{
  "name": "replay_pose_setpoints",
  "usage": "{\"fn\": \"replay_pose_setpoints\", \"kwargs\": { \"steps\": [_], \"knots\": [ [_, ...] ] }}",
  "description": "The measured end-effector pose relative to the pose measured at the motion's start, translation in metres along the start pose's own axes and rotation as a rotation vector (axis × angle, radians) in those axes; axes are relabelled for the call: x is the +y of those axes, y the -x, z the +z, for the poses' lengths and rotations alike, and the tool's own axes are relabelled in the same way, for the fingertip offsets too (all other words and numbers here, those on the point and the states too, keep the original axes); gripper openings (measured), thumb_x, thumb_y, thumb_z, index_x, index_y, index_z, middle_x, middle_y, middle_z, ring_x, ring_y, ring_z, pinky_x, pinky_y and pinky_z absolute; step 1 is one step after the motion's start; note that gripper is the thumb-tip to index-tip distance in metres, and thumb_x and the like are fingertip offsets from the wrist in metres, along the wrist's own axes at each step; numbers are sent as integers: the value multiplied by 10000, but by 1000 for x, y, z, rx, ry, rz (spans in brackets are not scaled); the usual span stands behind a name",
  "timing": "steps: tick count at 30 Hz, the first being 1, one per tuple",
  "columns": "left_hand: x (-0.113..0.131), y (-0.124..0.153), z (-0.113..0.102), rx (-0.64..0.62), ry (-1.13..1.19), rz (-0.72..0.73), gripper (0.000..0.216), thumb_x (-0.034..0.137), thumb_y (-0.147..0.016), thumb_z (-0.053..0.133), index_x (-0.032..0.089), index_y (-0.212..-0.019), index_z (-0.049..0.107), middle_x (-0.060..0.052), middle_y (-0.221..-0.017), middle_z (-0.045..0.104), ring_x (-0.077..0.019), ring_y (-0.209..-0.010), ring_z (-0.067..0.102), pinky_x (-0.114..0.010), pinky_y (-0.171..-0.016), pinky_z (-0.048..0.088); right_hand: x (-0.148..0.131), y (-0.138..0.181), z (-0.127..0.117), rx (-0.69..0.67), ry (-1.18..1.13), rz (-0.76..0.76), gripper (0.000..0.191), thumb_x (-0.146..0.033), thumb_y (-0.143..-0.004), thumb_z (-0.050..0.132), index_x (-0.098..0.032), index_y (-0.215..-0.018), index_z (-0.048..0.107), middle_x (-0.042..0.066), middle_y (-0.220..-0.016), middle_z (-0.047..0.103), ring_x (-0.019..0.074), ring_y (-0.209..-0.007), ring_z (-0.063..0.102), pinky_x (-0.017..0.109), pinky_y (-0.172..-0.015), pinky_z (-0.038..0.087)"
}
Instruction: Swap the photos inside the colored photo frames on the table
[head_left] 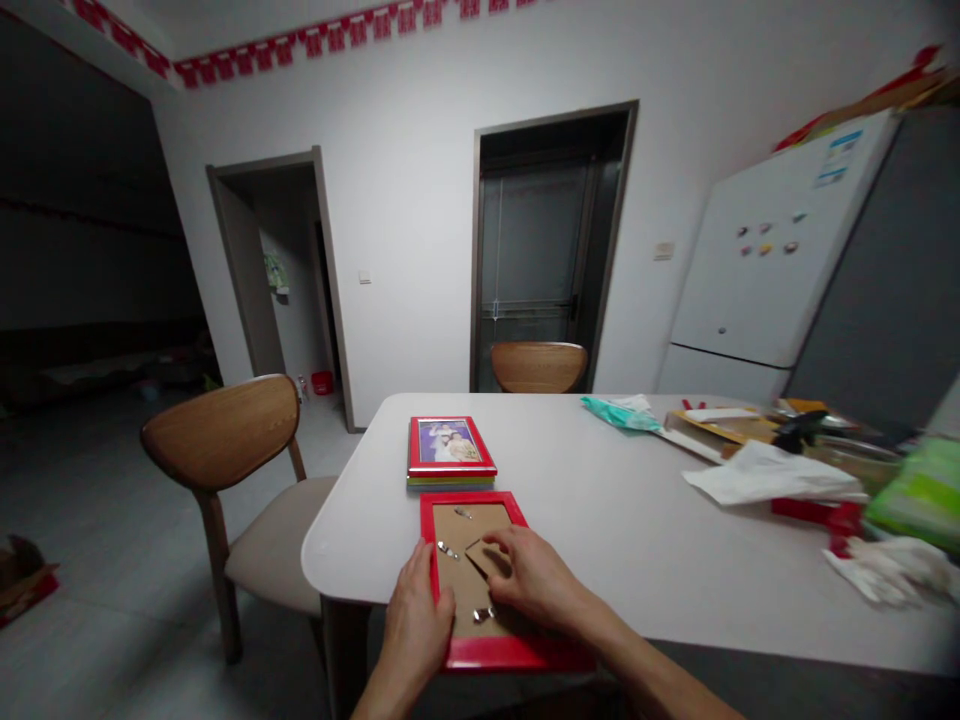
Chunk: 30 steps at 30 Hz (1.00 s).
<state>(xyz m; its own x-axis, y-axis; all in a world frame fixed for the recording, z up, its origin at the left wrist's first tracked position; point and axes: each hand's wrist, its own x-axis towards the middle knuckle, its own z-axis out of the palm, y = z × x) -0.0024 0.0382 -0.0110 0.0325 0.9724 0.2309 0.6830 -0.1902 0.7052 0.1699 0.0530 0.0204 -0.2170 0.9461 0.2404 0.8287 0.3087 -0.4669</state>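
Note:
A red picture frame [474, 502] lies face down at the near edge of the white table [622, 520], its brown backing board [480, 530] and small metal clips showing. My left hand [418, 620] rests on the frame's left rim, thumb pressed on the backing near a clip. My right hand [534, 578] lies on the backing with fingers curled around the brown stand flap [484, 555]. Just beyond lies a stack of coloured frames [448, 452], the top red one holding a photo.
A wooden chair [225, 440] stands at the table's left, another chair back [538, 366] at the far side. Papers, a teal cloth [619, 410], white gloves [892, 570] and a green pack [926, 495] crowd the right side. A fridge [772, 260] stands behind.

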Motion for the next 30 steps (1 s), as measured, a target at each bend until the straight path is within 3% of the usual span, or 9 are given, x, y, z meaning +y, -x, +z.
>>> {"fn": "replay_pose_setpoints", "kwargs": {
  "steps": [5,8,10,13,17,21,24,27,30],
  "knots": [
    [8,-8,-6,35,323,-46,377,306,-619,524,140,-955,566,-109,-1167,507,-228,-1104,424,-307,-940,296,-11,-7,-18,59,-16,-10,373,-199,-571,536,-181,-938,598,65,-906,606,180,-819,532,264,-724,388],
    [8,-16,-16,47,524,-98,279,385,-652,476,167,-802,563,-62,-891,631,-208,-844,573,-299,-734,436,-31,-9,-24,104,-71,-69,339,-234,-606,542,-186,-938,594,59,-900,599,175,-829,525,270,-732,392],
    [-1,-22,-26,52,556,-141,300,443,-674,425,173,-754,530,-22,-703,633,-182,-653,589,-283,-592,455,-41,-11,-26,117,-127,-117,331,-281,-647,533,-184,-960,582,58,-914,592,168,-837,522,267,-738,395],
    [-25,-29,-48,80,578,-193,331,494,-646,431,181,-727,499,13,-614,611,-161,-570,572,-264,-536,443,-34,-13,-28,155,-137,-110,355,-354,-704,487,-176,-1004,556,67,-967,578,166,-858,518,271,-755,390],
    [-63,-33,-78,116,529,-256,375,530,-590,459,171,-694,497,20,-561,588,-166,-562,569,-264,-529,432,9,-12,-25,150,39,67,356,-334,-715,464,-164,-1016,550,86,-936,588,181,-848,532,278,-746,377],
    [-88,-36,-89,119,387,-287,381,540,-572,471,165,-625,506,17,-532,576,-170,-542,560,-263,-512,416,43,-5,-14,63,150,234,388,-319,-694,465,-158,-1040,533,97,-910,608,186,-777,558,262,-661,379],
    [-94,-37,-88,109,248,-295,345,499,-601,460,162,-649,519,7,-546,583,-179,-561,570,-260,-520,410,50,-4,-7,37,151,257,416,-254,-678,452,-147,-1077,504,98,-909,621,183,-764,570,253,-656,376],
    [-91,-35,-88,125,79,-290,317,412,-622,477,159,-806,529,5,-567,580,-202,-606,579,-281,-563,406,50,-6,-5,56,159,270,435,-192,-657,424,-125,-1078,503,116,-904,628,202,-799,575,264,-675,379],
    [-81,-28,-90,160,-68,-265,355,330,-623,509,173,-941,510,-37,-722,607,-242,-775,571,-335,-695,393,50,-9,-9,76,121,312,448,-184,-634,429,-97,-1066,512,134,-906,629,216,-814,577,275,-687,389]
  ]
}}
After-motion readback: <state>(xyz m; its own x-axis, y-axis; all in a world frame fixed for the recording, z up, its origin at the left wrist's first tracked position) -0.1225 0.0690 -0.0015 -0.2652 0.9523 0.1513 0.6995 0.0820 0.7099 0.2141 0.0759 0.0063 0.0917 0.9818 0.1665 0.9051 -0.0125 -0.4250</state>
